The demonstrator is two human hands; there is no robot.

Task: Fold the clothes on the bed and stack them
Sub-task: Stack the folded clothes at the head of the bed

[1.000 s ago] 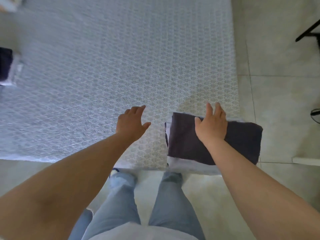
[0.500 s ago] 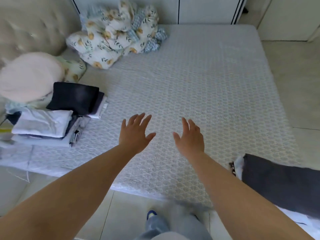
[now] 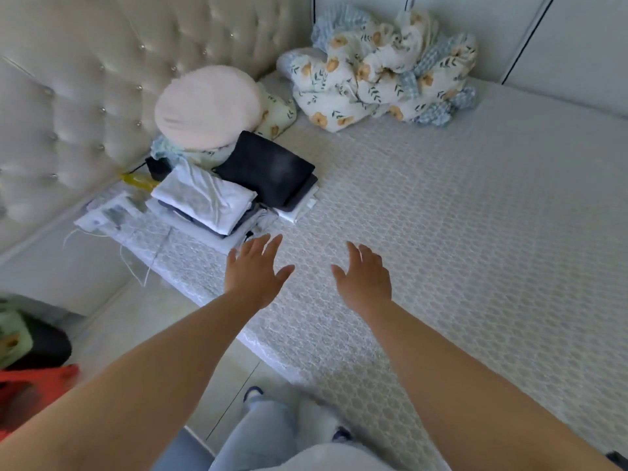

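Observation:
Two stacks of folded clothes lie near the head of the white-patterned bed [image 3: 475, 232]. One stack has a white garment [image 3: 204, 197] on top, the other a dark navy garment [image 3: 268, 168] on top. My left hand [image 3: 255, 270] hovers with fingers spread just below the white-topped stack, holding nothing. My right hand [image 3: 365, 280] is held out over the bare mattress to the right of it, fingers relaxed and empty. Neither hand touches any clothing.
A pale pink round pillow [image 3: 207, 107] leans on the tufted headboard [image 3: 78, 96]. A crumpled floral duvet [image 3: 380, 66] lies at the bed's far corner. On the floor at left stand a red object [image 3: 34, 385] and a dark seat with a green cushion [image 3: 13, 338].
My right hand has left the dark folded stack at the bed's corner. The view has swung left toward the headboard, and both empty hands now reach toward the folded stacks.

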